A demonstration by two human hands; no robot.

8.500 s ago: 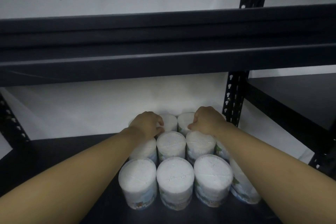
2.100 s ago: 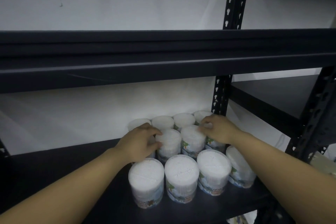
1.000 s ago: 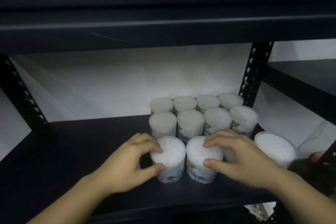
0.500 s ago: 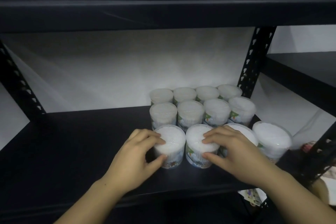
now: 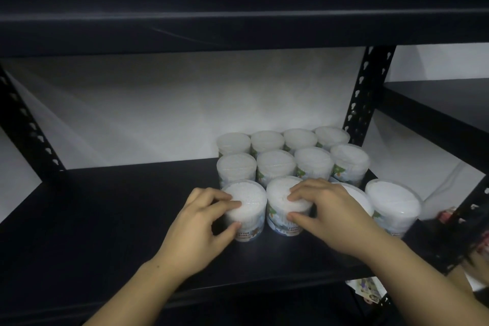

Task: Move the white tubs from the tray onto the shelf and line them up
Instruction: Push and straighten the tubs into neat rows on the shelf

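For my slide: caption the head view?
Left hand and right hand each grip a front-row white tub on the shelf.

Single head cam, close in, looks fwd and down onto dark shelf (image 5: 105,219) w/ tubs (image 5: 275,167)

White tubs (image 5: 275,165), frosted and pale on top, printed lower down with green tree shapes and a blue band; brown-and-orange label patch with white lettering on the front-left tub (image 5: 244,205). Black shelf (image 5: 105,206), matte and plain, under a black upper shelf (image 5: 238,26) of the same finish. Black upright posts (image 5: 366,92) punched with a regular row of keyhole slots. White backdrop (image 5: 158,106), greyish in shadow. Red and multicoloured packaging (image 5: 370,291) at the lower right, too blurred to read.
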